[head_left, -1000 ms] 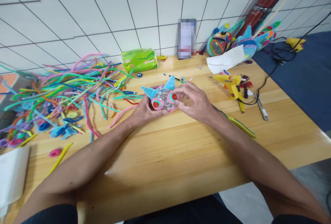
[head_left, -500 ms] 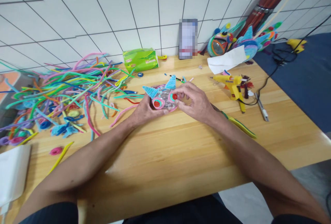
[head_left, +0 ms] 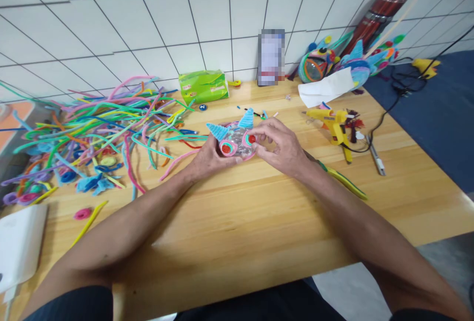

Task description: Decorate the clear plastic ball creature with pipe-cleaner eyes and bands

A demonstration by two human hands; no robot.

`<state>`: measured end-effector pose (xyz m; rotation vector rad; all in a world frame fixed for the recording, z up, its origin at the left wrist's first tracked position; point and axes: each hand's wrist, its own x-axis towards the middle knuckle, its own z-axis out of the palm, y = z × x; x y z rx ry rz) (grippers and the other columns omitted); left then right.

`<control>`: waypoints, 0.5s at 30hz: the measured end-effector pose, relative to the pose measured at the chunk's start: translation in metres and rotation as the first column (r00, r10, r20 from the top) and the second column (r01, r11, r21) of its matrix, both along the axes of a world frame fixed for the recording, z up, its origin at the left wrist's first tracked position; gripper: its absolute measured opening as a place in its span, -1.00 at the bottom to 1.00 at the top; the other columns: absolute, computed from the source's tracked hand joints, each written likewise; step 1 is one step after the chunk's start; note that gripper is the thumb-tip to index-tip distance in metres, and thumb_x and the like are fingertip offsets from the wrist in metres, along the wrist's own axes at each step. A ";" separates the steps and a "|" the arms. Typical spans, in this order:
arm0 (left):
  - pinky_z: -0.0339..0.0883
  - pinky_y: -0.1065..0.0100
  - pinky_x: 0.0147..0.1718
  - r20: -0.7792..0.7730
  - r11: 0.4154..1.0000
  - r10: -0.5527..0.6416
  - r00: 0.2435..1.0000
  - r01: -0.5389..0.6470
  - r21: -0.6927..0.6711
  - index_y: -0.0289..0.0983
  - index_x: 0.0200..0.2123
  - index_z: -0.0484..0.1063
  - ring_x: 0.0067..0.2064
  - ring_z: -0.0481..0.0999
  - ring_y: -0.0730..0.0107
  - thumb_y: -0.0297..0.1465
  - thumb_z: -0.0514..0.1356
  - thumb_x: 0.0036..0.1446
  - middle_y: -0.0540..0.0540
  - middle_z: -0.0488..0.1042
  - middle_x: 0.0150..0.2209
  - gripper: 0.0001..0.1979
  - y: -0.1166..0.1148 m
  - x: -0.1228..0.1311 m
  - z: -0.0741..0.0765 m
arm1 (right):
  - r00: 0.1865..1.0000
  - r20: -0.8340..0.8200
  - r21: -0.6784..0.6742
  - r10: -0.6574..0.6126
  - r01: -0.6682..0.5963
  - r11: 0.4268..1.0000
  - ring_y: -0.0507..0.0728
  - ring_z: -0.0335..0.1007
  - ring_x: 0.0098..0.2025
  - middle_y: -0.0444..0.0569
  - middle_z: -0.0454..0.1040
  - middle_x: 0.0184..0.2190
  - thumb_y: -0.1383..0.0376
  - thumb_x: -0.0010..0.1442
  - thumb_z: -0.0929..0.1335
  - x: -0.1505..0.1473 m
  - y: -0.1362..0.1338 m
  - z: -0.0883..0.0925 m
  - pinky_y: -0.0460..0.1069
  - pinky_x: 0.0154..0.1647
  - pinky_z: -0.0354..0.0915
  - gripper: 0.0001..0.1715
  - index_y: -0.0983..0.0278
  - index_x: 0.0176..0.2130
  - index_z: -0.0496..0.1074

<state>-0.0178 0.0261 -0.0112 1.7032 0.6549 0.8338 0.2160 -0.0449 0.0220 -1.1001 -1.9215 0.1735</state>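
Note:
A small pipe-cleaner craft face (head_left: 235, 141) with two blue cone ears and two red-centred coiled eyes rests on the wooden table (head_left: 259, 222). My left hand (head_left: 208, 159) grips its lower left edge, fingers curled under it. My right hand (head_left: 278, 145) pinches its right side, thumb and forefinger pressed beside the right red eye. Both forearms lie across the table toward the craft.
A big heap of coloured pipe cleaners (head_left: 92, 128) covers the table's left. A green tissue pack (head_left: 203, 86) and a phone (head_left: 270, 57) stand by the tiled wall. A yellow glue gun (head_left: 331, 122) with cord lies right; finished craft figures (head_left: 333, 59) sit behind it. A white box (head_left: 18, 247) is at left.
Both hands stay on the craft face with only slight finger shifts. The view has drifted a little; nothing on the table has moved.

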 end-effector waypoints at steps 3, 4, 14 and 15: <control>0.47 -0.09 0.33 0.003 1.000 -0.001 1.000 0.001 0.004 -0.21 0.45 0.16 0.32 0.56 -0.17 -0.01 0.61 -0.06 -0.33 0.53 0.28 0.14 0.001 0.000 0.000 | 1.000 -0.009 -0.008 0.004 -0.004 1.000 0.16 0.49 -0.15 -0.05 0.56 -0.15 0.43 0.31 0.41 -0.001 0.000 0.000 0.07 -0.14 0.46 -0.70 0.13 -0.01 0.57; 0.47 -0.09 0.33 0.000 1.000 0.001 1.000 -0.001 0.003 -0.22 0.45 0.16 0.32 0.56 -0.18 -0.01 0.61 -0.07 -0.34 0.53 0.28 0.15 0.001 0.000 -0.001 | 1.000 -0.014 -0.011 0.008 -0.008 1.000 0.16 0.49 -0.15 -0.05 0.56 -0.14 0.42 0.32 0.41 -0.002 0.000 -0.001 0.06 -0.14 0.46 -0.71 0.14 -0.01 0.57; 0.52 -0.12 0.26 -0.007 0.998 0.016 1.000 -0.017 -0.059 -0.21 0.44 0.17 0.27 0.60 -0.18 0.02 0.61 -0.09 -0.35 0.52 0.29 0.15 -0.004 0.000 0.001 | 0.999 -0.007 -0.011 -0.039 0.039 0.999 0.17 0.49 -0.13 -0.04 0.59 -0.12 0.38 0.32 0.46 -0.005 -0.016 0.028 0.09 -0.09 0.46 -0.74 0.14 0.01 0.55; 0.53 -0.11 0.25 -0.004 0.998 0.016 1.000 -0.017 -0.063 -0.21 0.43 0.19 0.25 0.61 -0.17 0.01 0.61 -0.08 -0.34 0.54 0.28 0.13 -0.005 0.001 0.004 | 0.999 -0.018 -0.019 -0.034 0.033 0.999 0.16 0.49 -0.14 -0.04 0.59 -0.13 0.36 0.34 0.46 -0.006 -0.022 0.036 0.09 -0.09 0.46 -0.77 0.15 0.00 0.55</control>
